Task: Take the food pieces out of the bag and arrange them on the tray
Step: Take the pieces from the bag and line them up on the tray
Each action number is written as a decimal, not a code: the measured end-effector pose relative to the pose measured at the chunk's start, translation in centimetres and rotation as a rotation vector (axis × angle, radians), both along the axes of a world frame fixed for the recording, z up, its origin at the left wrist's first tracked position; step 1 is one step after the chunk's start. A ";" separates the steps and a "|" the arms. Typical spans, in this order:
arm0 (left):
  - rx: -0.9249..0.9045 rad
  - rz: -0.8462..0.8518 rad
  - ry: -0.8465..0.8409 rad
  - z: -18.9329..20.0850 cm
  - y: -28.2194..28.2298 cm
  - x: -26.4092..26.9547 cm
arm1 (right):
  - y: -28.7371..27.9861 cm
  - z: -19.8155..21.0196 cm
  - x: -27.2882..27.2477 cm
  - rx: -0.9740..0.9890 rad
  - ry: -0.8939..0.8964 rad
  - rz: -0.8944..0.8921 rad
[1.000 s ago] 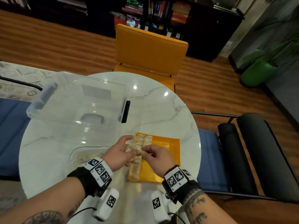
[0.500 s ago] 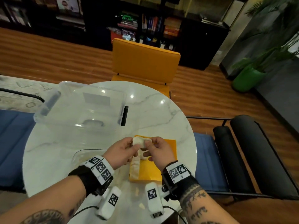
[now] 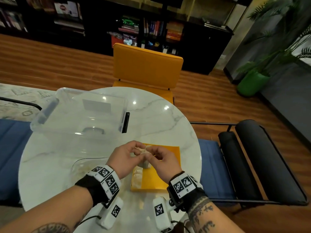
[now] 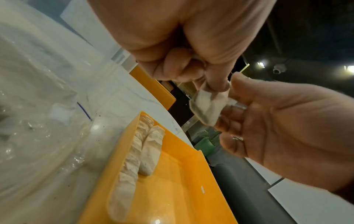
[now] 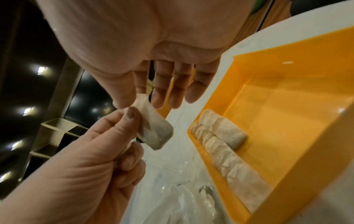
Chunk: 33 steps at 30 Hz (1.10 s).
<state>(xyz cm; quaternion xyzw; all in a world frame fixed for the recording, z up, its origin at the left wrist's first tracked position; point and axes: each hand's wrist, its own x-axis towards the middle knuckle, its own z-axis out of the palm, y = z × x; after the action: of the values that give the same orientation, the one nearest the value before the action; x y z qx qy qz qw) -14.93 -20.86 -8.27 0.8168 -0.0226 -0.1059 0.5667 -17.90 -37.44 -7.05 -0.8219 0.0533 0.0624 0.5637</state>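
A pale, soft food piece hangs above the orange tray. Both hands hold it. My left hand pinches it from the left with thumb and fingers. My right hand pinches its upper corner between thumb and forefinger, the other fingers straight. Several food pieces lie in a row along the tray's left wall, with one more beside them. The clear plastic bag lies crumpled left of the tray.
A big clear plastic bin with a black latch stands at the back left of the round marble table. An orange chair stands behind the table. A dark padded bench lies to the right.
Both hands have risen from the row on the tray with one food piece pinched between them. The head view has tilted up.
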 end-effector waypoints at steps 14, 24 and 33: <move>0.094 -0.111 0.009 0.1 -0.8 1.1 | -1.9 1.6 2.7 -0.342 0.009 0.143; 0.483 -0.039 0.192 -4.5 1.5 1.4 | -4.7 -2.5 2.8 -0.539 0.219 0.200; 0.621 -0.155 0.259 -6.8 1.1 1.1 | -3.3 -6.7 4.0 -0.697 0.450 0.373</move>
<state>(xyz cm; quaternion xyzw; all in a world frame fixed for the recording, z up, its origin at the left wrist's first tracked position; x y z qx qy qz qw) -13.80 -19.73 -15.06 0.9259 0.0208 -0.2531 0.2797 -13.86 -40.71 -13.76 -0.9242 0.0432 0.3180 0.2068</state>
